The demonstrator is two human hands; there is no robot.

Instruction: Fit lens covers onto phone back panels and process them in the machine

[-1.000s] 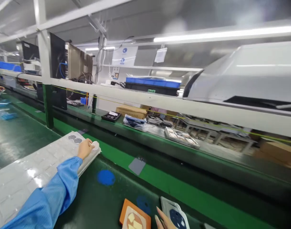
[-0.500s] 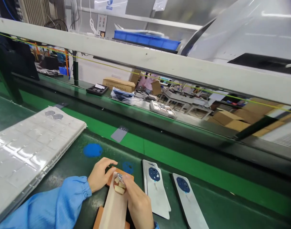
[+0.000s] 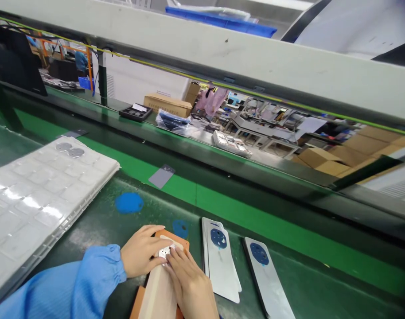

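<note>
Left hand (image 3: 142, 251), blue-sleeved: half closed, thumb and curled fingers pinching a small pale disc (image 3: 164, 252) at the top end of a beige cover (image 3: 157, 292). The cover lies on an orange fixture (image 3: 177, 234) on the dark green bench, at the near edge. Right hand (image 3: 191, 283): fingers stretched out, gripping nothing, tips resting on the same disc. Just right of it lie two grey covers (image 3: 222, 270) with blue round patches; a white blister tray (image 3: 39, 195) lies to the left.

Green bench (image 3: 99, 223): tray stack (image 3: 39, 190), back covers (image 3: 222, 266)
</note>
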